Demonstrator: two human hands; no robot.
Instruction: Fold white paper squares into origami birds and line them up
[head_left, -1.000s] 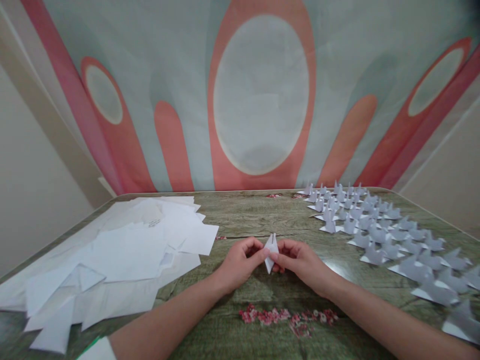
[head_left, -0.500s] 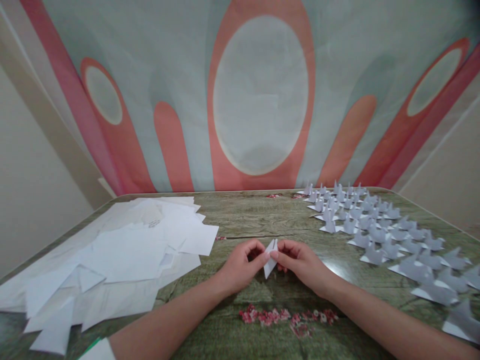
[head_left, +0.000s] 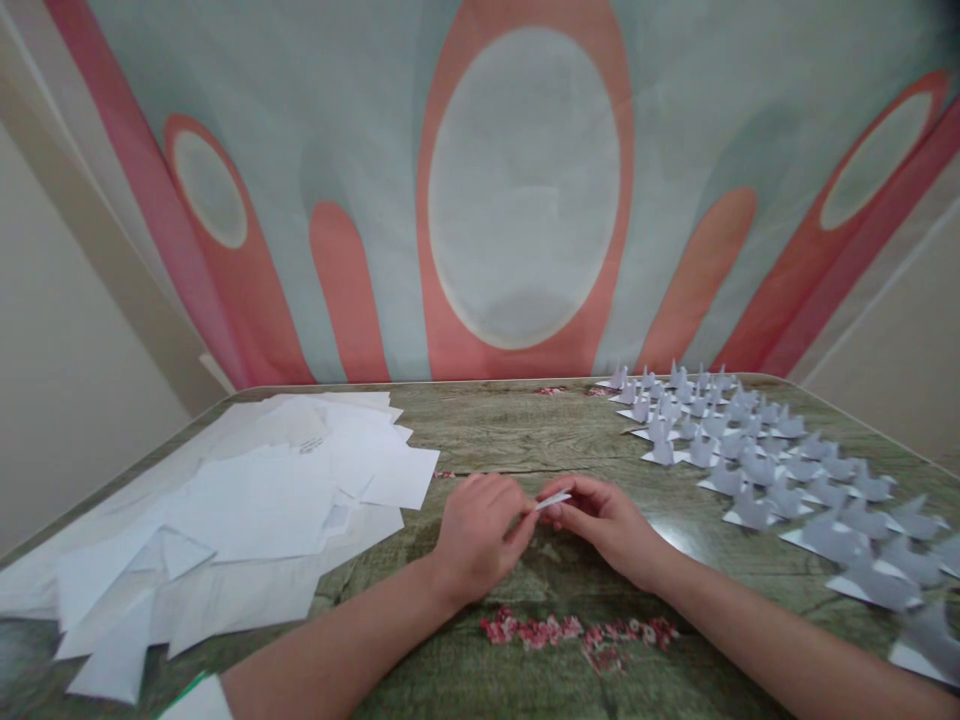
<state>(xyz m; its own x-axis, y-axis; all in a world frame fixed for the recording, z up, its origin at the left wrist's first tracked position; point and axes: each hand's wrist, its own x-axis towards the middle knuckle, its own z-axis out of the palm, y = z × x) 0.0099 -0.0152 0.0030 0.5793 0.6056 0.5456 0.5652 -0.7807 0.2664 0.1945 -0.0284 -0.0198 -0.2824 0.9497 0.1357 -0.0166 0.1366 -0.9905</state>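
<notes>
A small piece of folded white paper [head_left: 553, 500] is held between my two hands above the middle of the table, turned so that its narrow edge faces me. My left hand [head_left: 484, 535] pinches its near left end, with the back of the hand upward and the fingertips partly hidden. On the other side, my right hand [head_left: 600, 520] has thumb and fingers closed at the paper's right part. Loose white paper sheets [head_left: 262, 500] lie in a spread pile to the left. Several folded paper birds [head_left: 757, 465] stand in rows to the right.
The wood-patterned table [head_left: 495, 430] bears printed pink flowers [head_left: 540, 632] near its front. A triangular folded paper [head_left: 116, 650] lies at the pile's near edge. Behind the table hangs a grey-green and coral backdrop [head_left: 525, 200].
The folded paper has turned from pointing upright to lying nearly level. My left hand has rolled over so its back faces up; my right hand stays in almost the same place.
</notes>
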